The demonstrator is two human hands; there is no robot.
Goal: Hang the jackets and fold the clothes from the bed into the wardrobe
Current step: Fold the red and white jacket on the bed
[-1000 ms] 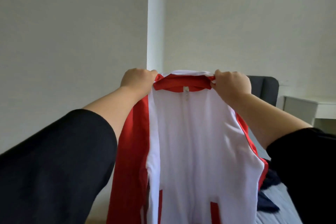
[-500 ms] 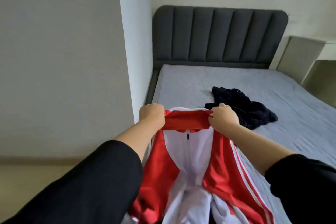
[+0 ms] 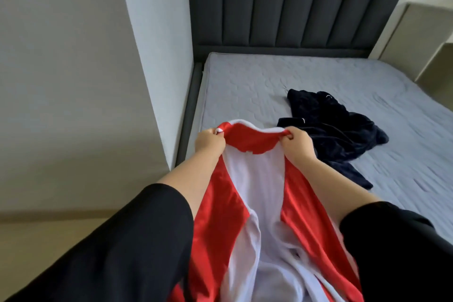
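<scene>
The red and white jacket (image 3: 259,193) is spread open with its white lining facing up, stretched between the person's two hands and trailing down toward the camera over the near end of the bed (image 3: 245,86). Its red collar (image 3: 250,140) is pulled taut at the far end, with a white edge showing along the top. The left hand (image 3: 209,143) has its fingers curled tight around the left end of the collar, and the right hand (image 3: 297,143) pinches the right end the same way, thumb and fingers folded over the cloth. Both forearms are bare, coming out of black sleeves (image 3: 122,247) that fill the lower corners of the view.

Just beyond the right hand, a crumpled dark navy garment (image 3: 343,130) lies on the grey mattress, with one part of it trailing toward the near side. A dark grey padded headboard (image 3: 294,2) stands at the far end of the bed. A white pillar (image 3: 159,44) rises at the bed's left side, next to a pale wall (image 3: 61,68), and a light-coloured bedside unit (image 3: 421,32) sits at the far right corner.
</scene>
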